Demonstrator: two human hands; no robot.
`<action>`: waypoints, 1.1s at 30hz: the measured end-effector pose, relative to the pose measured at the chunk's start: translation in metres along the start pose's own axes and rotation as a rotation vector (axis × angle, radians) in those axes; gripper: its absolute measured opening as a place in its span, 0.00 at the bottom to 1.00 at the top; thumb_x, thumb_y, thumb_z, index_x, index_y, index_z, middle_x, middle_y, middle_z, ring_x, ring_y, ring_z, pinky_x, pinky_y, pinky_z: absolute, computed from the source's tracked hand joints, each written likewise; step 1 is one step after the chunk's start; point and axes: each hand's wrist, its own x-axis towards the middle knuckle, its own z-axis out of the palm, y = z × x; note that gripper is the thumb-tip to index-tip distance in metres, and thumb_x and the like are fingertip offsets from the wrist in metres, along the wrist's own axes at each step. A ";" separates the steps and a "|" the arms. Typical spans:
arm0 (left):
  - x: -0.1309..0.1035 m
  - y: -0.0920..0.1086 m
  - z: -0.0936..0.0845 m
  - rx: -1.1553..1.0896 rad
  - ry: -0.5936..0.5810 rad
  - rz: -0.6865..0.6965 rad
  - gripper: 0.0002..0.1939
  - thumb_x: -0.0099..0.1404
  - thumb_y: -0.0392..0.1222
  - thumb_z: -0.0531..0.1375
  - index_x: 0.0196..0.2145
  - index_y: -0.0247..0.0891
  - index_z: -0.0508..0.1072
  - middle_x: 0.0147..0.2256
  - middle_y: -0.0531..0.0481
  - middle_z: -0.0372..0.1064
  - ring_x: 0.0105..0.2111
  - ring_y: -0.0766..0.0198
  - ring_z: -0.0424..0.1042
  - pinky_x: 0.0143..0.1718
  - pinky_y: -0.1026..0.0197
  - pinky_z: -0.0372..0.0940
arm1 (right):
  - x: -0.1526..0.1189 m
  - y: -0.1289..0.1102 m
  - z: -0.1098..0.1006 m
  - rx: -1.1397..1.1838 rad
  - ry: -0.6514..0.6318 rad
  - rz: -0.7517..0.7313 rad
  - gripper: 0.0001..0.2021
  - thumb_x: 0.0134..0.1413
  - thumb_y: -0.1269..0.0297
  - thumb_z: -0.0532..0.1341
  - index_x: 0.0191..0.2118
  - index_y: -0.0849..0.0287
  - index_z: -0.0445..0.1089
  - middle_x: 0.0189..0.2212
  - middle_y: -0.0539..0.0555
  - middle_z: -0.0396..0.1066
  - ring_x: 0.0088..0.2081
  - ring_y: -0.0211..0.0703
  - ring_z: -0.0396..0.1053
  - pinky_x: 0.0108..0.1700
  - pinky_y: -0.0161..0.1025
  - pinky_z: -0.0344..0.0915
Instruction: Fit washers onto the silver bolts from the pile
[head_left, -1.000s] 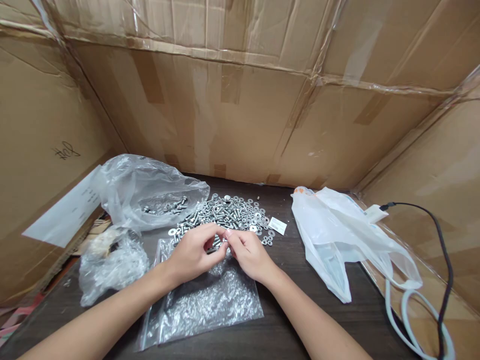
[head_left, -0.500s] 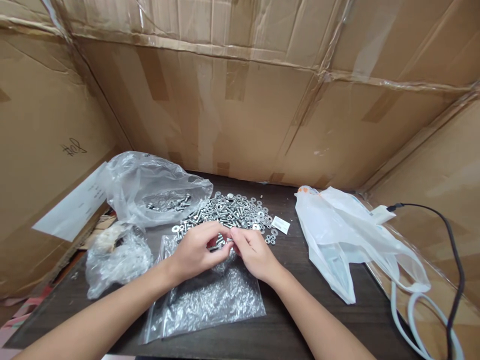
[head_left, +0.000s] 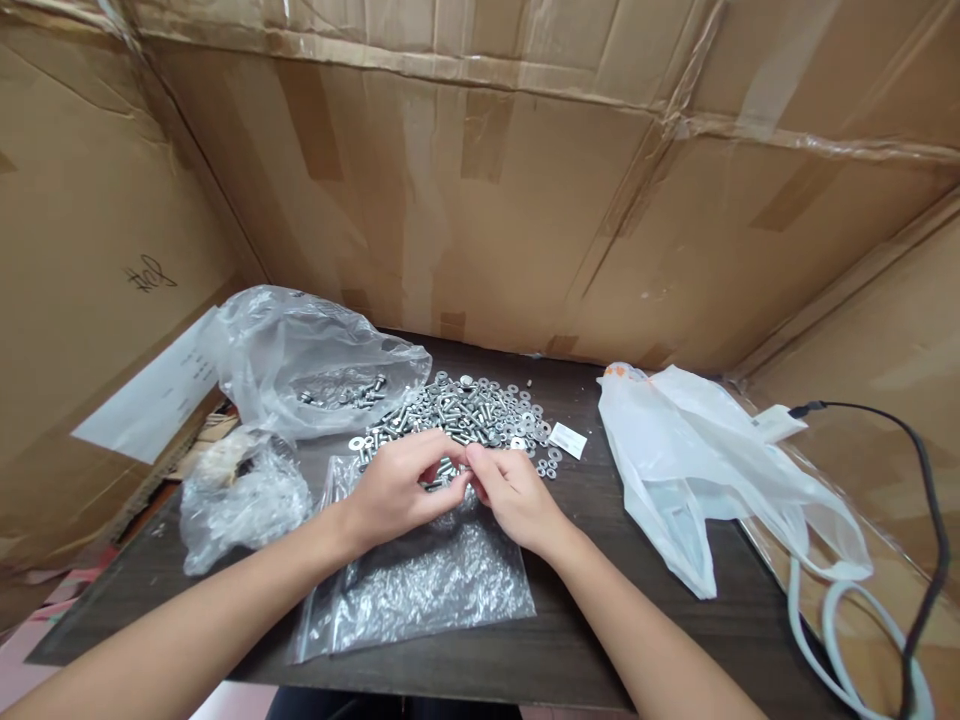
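My left hand (head_left: 409, 478) and my right hand (head_left: 514, 490) meet fingertip to fingertip over the near edge of a heap of metal bolts (head_left: 472, 405). Both are closed in a pinch around something very small, hidden by the fingers. Flat washers (head_left: 525, 410) lie mixed in and scattered along the heap's right side. Beneath my wrists a clear zip bag (head_left: 435, 590) is spread flat on the dark table (head_left: 577, 620).
An open clear plastic bag (head_left: 262, 370) with bolts inside lies at the back left. Nearer is a crumpled plastic bag (head_left: 251, 500). A white label (head_left: 568, 440) sits right of the heap, a white carrier bag (head_left: 675, 450) farther right. Cardboard walls (head_left: 420, 220) enclose the table.
The view has tilted down slightly, so the scene sits a little higher and farther right. My hands stay together in nearly the same pinch, with small finger shifts.
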 end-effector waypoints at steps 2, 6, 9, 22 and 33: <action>0.000 0.001 0.000 0.017 -0.002 0.012 0.05 0.64 0.38 0.61 0.35 0.37 0.77 0.26 0.54 0.68 0.25 0.68 0.63 0.30 0.63 0.59 | 0.000 0.000 0.000 0.037 -0.008 0.022 0.28 0.71 0.48 0.46 0.20 0.57 0.56 0.17 0.47 0.54 0.21 0.36 0.52 0.27 0.37 0.49; 0.003 0.003 0.000 -0.168 -0.057 -0.238 0.06 0.63 0.40 0.61 0.35 0.36 0.76 0.24 0.55 0.67 0.22 0.69 0.60 0.25 0.65 0.57 | -0.002 -0.005 -0.004 0.005 0.060 -0.090 0.14 0.67 0.55 0.54 0.32 0.58 0.64 0.25 0.48 0.61 0.26 0.37 0.58 0.30 0.35 0.54; 0.004 0.003 0.000 -0.236 -0.065 -0.298 0.08 0.63 0.43 0.61 0.36 0.36 0.76 0.23 0.56 0.65 0.21 0.70 0.58 0.23 0.66 0.55 | -0.002 -0.006 -0.005 -0.017 0.068 -0.114 0.11 0.65 0.57 0.57 0.34 0.58 0.64 0.25 0.47 0.61 0.26 0.37 0.57 0.30 0.35 0.54; 0.009 0.002 -0.001 -0.270 -0.113 -0.345 0.10 0.63 0.46 0.62 0.34 0.35 0.76 0.21 0.56 0.63 0.20 0.70 0.57 0.22 0.67 0.53 | -0.002 -0.006 -0.005 -0.058 0.078 -0.109 0.10 0.66 0.60 0.55 0.34 0.58 0.64 0.27 0.48 0.62 0.27 0.38 0.59 0.31 0.36 0.55; 0.001 0.004 0.001 0.012 0.009 -0.036 0.06 0.63 0.39 0.61 0.36 0.37 0.78 0.27 0.53 0.70 0.25 0.67 0.63 0.30 0.63 0.60 | 0.002 0.002 0.000 0.032 0.023 0.032 0.27 0.71 0.49 0.46 0.20 0.57 0.55 0.17 0.47 0.53 0.21 0.37 0.51 0.27 0.38 0.49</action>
